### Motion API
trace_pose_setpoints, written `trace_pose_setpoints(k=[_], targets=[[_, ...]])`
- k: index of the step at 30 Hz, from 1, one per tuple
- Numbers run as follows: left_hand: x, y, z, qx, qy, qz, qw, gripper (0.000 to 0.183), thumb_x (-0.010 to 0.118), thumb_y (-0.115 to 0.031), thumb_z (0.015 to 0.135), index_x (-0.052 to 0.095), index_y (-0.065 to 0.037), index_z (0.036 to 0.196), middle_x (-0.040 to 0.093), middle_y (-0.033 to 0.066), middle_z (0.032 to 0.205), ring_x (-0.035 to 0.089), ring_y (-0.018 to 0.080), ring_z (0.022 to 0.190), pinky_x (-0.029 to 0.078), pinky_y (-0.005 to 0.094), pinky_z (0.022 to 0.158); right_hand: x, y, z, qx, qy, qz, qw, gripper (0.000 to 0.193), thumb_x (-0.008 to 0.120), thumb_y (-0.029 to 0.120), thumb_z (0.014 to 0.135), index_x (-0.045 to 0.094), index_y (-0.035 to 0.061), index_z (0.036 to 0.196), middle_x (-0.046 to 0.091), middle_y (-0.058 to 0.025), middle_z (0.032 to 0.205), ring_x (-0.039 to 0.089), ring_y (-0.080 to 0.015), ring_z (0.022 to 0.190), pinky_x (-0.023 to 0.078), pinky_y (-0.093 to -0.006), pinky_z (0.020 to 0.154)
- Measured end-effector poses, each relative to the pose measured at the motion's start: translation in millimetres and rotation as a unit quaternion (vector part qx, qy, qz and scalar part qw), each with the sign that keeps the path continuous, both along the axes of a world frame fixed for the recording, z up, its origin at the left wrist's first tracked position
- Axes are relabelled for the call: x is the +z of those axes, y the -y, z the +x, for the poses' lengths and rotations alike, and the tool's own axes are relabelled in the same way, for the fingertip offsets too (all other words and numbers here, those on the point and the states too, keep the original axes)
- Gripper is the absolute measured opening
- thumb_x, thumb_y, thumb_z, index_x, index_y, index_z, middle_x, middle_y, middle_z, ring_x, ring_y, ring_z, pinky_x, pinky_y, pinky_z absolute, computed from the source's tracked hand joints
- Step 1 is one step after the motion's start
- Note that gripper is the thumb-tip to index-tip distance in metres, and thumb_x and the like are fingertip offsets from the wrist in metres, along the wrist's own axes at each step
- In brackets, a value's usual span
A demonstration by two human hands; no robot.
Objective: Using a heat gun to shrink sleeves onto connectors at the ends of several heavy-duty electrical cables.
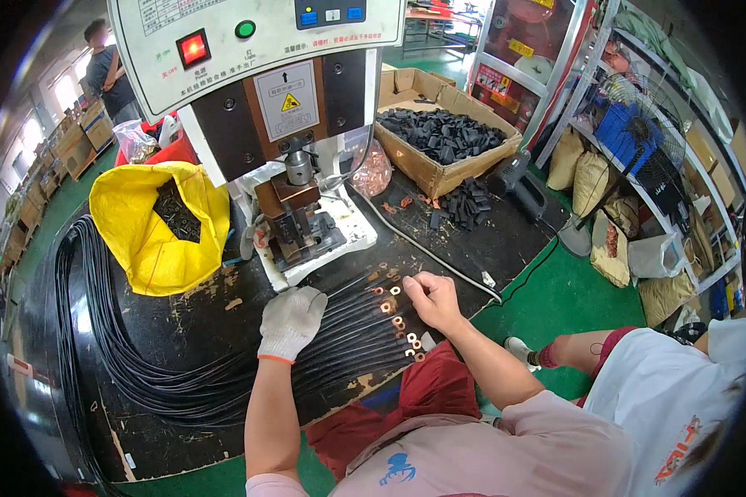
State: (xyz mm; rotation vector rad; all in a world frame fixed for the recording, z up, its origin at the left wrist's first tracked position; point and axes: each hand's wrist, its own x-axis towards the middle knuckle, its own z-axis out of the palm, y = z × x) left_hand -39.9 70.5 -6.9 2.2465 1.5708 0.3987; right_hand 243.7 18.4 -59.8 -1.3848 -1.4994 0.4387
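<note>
Here the gloved left hand [290,321] is pressing flat on black cables [340,327] while the bare right hand [433,300] is pinching a copper ring terminal [395,291].

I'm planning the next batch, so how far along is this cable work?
Done: a row of black cables on the bench already ends in copper ring ends. In hand: the gloved left hand presses on those cables while the bare right hand fingers the ring ends. Left: a long bundle of cables loops across the bench; its far ends are out of sight.
</note>
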Motion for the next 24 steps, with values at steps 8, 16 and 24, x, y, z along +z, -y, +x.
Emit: trace_pose_setpoints(k=[8,16,24], targets=[[3.2,-0.7,0.6,-0.002,-0.002,-0.005,1.0,0.037,0.054,-0.037,0.097,0.078,-0.009,0.101,0.073,0.0222,0.103,0.069,0.0418,0.101,0.053,0.0497,0.092,1.3,-1.2,-2.2,-0.003,0.011,0.007,1.0,0.03,0.069,0.02,0.098,0.066,-0.0021,0.078,0.056,-0.0125,0.059,0.051,-0.0133,0.052,0.042,-0.0335,0.051],[7.6,1.5,3.2,0.005,0.0,-0.011,1.0,0.036,0.055,-0.036,0.097,0.078,-0.009,0.102,0.073,0.0215,0.104,0.069,0.0416,0.1,0.053,0.0498,0.092,-0.7,0.5,-0.9,-0.004,0.019,-0.002,1.0,0.029,0.069,0.021,0.098,0.067,-0.0016,0.079,0.057,-0.0129,0.06,0.052,-0.0159,0.05,0.042,-0.034,0.051],[7.1,1.5,2.3,0.003,0.004,-0.009,1.0,0.036,0.055,-0.037,0.097,0.078,-0.009,0.103,0.073,0.0215,0.104,0.069,0.0412,0.1,0.054,0.0499,0.091,-0.3,-0.8,-1.1,0.002,0.022,-0.002,1.0,0.03,0.069,0.021,0.097,0.067,-0.0018,0.079,0.057,-0.0156,0.06,0.053,-0.0186,0.05,0.043,-0.0347,0.052]])
